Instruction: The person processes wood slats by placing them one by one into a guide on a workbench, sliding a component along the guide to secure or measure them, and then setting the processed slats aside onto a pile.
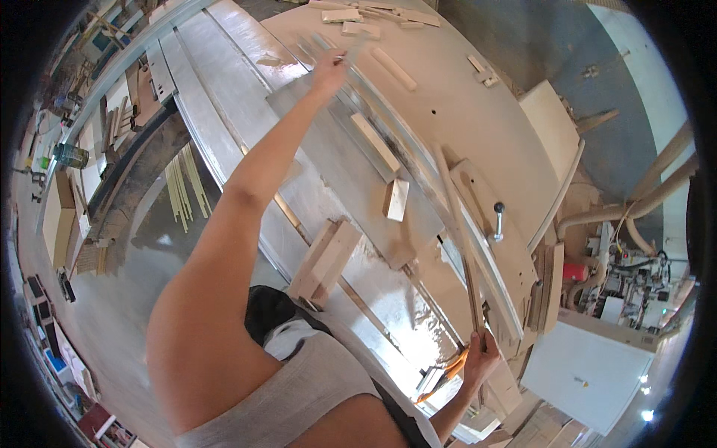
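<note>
My left arm stretches far across a metal machine table [358, 201]. At its far side my left hand [328, 71] is closed, fingertips pinched, but blur hides what is between them. Near my body on the right, my right hand [482, 360] grips the near end of a long thin wooden strip [464, 257], which runs away from me beside the metal fence [489, 272]. Between the hands lie a longer wood block [373, 140] and a short block [397, 200]. A larger wood block [326, 261] rests closest to my body.
Several wood offcuts [361, 30] lie on the dusty far board, with a loose stick [393, 69] nearby. A lever with a black knob [499, 218] stands right of the fence. Farther right is a white cabinet [586, 366]. Thin strips [183, 183] are at left.
</note>
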{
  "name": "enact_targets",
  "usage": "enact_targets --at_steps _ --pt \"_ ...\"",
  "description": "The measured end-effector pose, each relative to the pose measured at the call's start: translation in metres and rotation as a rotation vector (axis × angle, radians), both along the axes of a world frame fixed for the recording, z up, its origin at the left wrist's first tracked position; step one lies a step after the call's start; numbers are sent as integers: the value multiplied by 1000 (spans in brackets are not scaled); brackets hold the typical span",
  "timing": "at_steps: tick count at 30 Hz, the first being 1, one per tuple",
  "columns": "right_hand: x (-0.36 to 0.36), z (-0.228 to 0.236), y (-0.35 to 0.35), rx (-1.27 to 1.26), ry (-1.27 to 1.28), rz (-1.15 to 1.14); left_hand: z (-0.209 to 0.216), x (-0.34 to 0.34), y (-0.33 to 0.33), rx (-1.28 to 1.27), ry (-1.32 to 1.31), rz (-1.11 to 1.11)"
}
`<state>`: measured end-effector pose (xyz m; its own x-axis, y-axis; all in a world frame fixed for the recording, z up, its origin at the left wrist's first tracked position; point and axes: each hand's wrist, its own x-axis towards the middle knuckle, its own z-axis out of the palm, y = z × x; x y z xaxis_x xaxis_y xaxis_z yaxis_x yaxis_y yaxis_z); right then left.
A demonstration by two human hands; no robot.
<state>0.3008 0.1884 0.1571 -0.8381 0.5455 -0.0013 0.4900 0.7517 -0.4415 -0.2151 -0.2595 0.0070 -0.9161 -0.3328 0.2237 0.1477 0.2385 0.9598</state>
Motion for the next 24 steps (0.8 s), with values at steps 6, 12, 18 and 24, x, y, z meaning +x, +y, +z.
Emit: enact_targets --at_steps 6,12,18,24 --pt "76 -10 14 -49 74 -116 46 114 133 -777 -19 -683" --pt "139 -20 41 -53 76 -159 1 215 238 -1057 5 -954" --pt "197 -26 61 1 10 -189 -31 248 265 -893 145 -495" --pt "224 -33 93 18 -8 -191 -46 309 315 -362 -223 -225"
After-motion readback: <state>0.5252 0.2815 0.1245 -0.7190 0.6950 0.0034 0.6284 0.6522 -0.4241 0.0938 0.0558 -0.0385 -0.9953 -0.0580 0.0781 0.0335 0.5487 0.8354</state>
